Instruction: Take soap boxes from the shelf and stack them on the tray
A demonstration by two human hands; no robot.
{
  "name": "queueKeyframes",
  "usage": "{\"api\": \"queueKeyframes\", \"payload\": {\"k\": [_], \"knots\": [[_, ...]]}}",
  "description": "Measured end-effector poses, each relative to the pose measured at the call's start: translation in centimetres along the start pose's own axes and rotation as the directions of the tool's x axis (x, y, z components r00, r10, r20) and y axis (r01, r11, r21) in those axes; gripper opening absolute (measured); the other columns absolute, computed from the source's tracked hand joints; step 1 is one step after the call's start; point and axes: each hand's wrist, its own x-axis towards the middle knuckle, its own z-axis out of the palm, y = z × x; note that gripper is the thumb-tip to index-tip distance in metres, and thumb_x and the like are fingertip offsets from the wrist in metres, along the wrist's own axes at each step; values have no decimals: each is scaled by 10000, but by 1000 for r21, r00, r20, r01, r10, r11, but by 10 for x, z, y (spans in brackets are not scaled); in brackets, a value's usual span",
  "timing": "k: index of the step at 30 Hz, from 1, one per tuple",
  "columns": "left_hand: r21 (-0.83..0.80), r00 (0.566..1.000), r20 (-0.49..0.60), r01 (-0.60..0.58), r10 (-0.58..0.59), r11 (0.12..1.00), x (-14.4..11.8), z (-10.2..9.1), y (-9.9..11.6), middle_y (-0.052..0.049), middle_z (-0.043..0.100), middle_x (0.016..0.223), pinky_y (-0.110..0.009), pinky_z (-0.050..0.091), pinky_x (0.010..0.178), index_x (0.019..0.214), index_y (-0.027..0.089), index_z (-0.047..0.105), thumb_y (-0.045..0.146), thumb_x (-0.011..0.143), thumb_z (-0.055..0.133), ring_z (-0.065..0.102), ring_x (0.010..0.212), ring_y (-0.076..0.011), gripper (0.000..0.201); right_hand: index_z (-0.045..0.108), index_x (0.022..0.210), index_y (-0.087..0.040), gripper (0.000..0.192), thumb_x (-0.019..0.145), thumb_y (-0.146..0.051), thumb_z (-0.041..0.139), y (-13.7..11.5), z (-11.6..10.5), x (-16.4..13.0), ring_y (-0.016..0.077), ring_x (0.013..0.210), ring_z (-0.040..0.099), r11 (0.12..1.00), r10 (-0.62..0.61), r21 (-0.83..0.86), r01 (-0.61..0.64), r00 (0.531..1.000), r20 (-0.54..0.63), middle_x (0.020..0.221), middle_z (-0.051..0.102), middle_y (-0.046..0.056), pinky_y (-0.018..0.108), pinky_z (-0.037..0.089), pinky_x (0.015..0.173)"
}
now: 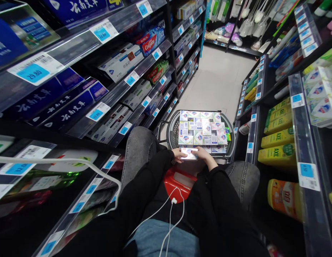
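Observation:
I sit low in a shop aisle with my knees up. My left hand (178, 154) and my right hand (204, 155) together hold a flat, pale, glossy object (189, 153) by its two ends, just above my lap. Whether it is a phone or a packet I cannot tell. Right beyond my hands stands a grey shopping basket (171, 132) filled with several small soap boxes (200, 131) laid in rows. A red object (179, 184) lies between my legs, and white cables (171, 210) run over my dark top.
Black shelves of toothpaste boxes (149, 40) with blue price tags (101, 33) close in on the left. On the right, shelves carry yellow bottles (277, 152) and soap packs (319, 93). The pale aisle floor (219, 80) runs ahead to a rack of brushes.

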Motion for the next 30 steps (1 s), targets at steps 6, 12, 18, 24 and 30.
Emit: {"api": "queueKeyframes", "payload": {"k": [6, 12, 18, 24, 30], "knots": [[30, 1000, -26, 10, -10, 1000, -5, 4, 4, -48, 683, 725, -205, 552, 585, 987, 107, 633, 252, 697, 817, 660, 641, -150, 373, 668, 984, -132, 200, 819, -243, 646, 2, 0, 3, 175, 792, 651, 1000, -26, -12, 26, 999, -21, 1003, 708, 102, 216, 468, 607], [62, 1000, -29, 4, -2, 998, -1, 3, 3, -77, 701, 772, -220, 571, 614, 1021, 99, 640, 272, 710, 804, 684, 690, -172, 392, 662, 989, -131, 208, 814, -242, 639, 3, 0, 5, 174, 854, 657, 998, -53, -23, 52, 998, -24, 994, 714, 89, 200, 457, 619], [39, 1000, -19, 1, 0, 999, -2, 4, 4, -68, 683, 733, -204, 552, 579, 1033, 93, 631, 247, 703, 811, 656, 625, -145, 407, 654, 1021, -117, 241, 817, -245, 643, 1, -1, 2, 180, 910, 659, 998, -50, -35, 49, 998, -26, 1069, 704, 107, 210, 466, 679], [31, 1000, -13, -4, 4, 1000, -1, 3, 2, -59, 680, 724, -207, 549, 580, 1045, 90, 621, 234, 736, 784, 648, 631, -147, 378, 663, 1004, -127, 231, 803, -240, 650, 2, -1, 4, 183, 913, 663, 998, -61, -28, 61, 998, -25, 1037, 713, 90, 211, 473, 681], [42, 999, -46, 13, -11, 999, 3, 5, 0, -77, 679, 716, -211, 543, 571, 1072, 56, 617, 193, 807, 708, 642, 630, -154, 312, 669, 1023, -124, 246, 800, -225, 641, 11, 3, 12, 192, 901, 670, 998, -58, -22, 58, 998, -28, 1045, 712, 109, 212, 479, 658]]}}
